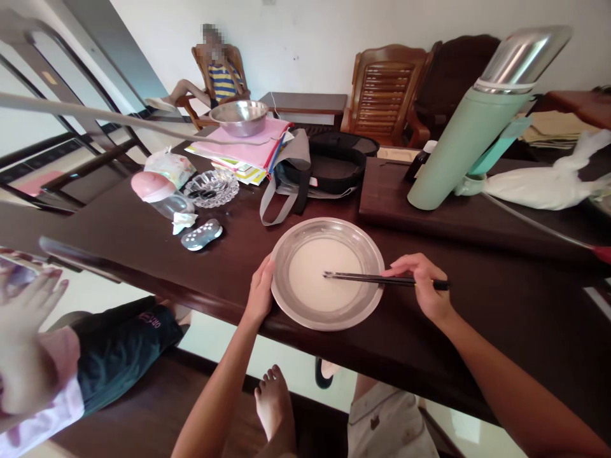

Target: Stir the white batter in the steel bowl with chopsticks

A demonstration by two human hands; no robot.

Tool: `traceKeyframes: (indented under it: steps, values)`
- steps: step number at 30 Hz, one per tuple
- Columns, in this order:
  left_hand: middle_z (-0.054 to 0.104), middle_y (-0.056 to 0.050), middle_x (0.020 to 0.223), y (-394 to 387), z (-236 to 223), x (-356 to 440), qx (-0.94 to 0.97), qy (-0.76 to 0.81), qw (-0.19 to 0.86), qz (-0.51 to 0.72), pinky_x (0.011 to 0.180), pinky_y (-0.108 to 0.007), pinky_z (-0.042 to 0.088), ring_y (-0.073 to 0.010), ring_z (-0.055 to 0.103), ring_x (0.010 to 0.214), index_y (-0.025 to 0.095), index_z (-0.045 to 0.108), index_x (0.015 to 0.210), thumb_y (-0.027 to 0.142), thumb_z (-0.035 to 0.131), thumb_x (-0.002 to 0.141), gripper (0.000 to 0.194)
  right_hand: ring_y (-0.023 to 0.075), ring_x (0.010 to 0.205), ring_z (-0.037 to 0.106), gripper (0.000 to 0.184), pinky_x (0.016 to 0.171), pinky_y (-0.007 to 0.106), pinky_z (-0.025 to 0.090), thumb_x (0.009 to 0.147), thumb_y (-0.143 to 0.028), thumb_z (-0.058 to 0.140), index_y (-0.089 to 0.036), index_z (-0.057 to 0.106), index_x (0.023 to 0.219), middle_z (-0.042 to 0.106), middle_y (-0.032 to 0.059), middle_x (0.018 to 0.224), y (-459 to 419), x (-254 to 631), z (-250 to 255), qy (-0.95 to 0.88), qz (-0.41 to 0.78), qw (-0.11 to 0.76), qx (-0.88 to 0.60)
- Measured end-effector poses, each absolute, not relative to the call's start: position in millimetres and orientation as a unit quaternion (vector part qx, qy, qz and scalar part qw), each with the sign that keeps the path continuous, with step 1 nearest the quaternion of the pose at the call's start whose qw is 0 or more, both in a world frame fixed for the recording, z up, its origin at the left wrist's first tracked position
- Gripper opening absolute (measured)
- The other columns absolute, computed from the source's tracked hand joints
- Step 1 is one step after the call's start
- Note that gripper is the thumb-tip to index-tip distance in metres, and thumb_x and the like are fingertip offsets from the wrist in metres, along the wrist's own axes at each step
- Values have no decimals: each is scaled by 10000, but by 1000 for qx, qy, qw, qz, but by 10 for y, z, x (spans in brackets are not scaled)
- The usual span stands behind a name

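Observation:
A round metal basin (281, 296) stands near the front edge of the dark wooden table, with a milky white liquid (319, 261) in its bottom. My left hand (261, 289) grips the basin's left rim, with the thumb hidden from view. In my right hand (427, 289) is a pair of black chopsticks (367, 278), held over the right rim. Their tips lie at the middle of the white liquid; whether they dip below its surface I cannot tell.
Behind the basin lie a black bag (329, 168) and papers (238, 149) under a steel bowl (241, 117). A green thermos (453, 140) leans at the right beside a white plastic bag (544, 181). At left are a pink-lidded bottle (162, 194), a glass dish (212, 189) and a seated person's hand (28, 305).

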State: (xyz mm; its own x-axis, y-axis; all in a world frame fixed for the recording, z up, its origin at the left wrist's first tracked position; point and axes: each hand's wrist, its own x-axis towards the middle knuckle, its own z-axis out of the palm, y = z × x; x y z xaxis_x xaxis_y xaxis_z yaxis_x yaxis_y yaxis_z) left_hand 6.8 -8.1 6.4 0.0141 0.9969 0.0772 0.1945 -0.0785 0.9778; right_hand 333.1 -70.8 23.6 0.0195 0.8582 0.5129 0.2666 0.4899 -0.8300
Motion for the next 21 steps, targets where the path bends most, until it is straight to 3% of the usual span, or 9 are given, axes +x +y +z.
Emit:
traceKeyframes:
  steps: [5, 10, 16, 21]
  values:
    - [660, -85, 1352, -79, 49, 67, 567, 524, 424, 474, 1105, -377, 416, -284, 557, 1292, 182, 669, 1292, 508, 445, 971, 509, 197, 809, 680, 249, 723, 346, 526, 975, -359, 533, -244, 752, 996, 768, 52, 917, -707, 3293, 297, -703, 230, 503, -447]
    - [654, -90, 1363, -69, 29, 59, 566, 520, 430, 474, 1110, -377, 408, -277, 567, 1283, 182, 668, 1288, 511, 445, 972, 508, 185, 689, 652, 367, 618, 339, 512, 1009, -348, 440, -241, 751, 846, 738, 44, 778, -705, 3304, 316, -639, 235, 570, -460]
    - [648, -96, 1371, -64, 15, 60, 566, 515, 430, 479, 1131, -390, 389, -284, 553, 1306, 177, 663, 1295, 522, 443, 969, 523, 203, 820, 677, 205, 748, 375, 543, 966, -322, 549, -252, 741, 960, 785, 43, 942, -712, 3244, 351, -727, 213, 485, -437]
    - [659, -103, 1353, -74, 32, 73, 561, 516, 432, 482, 1107, -384, 417, -283, 559, 1296, 171, 663, 1295, 518, 453, 967, 522, 176, 692, 648, 338, 636, 337, 503, 1009, -300, 450, -245, 745, 852, 744, 34, 792, -705, 3300, 343, -663, 210, 554, -458]
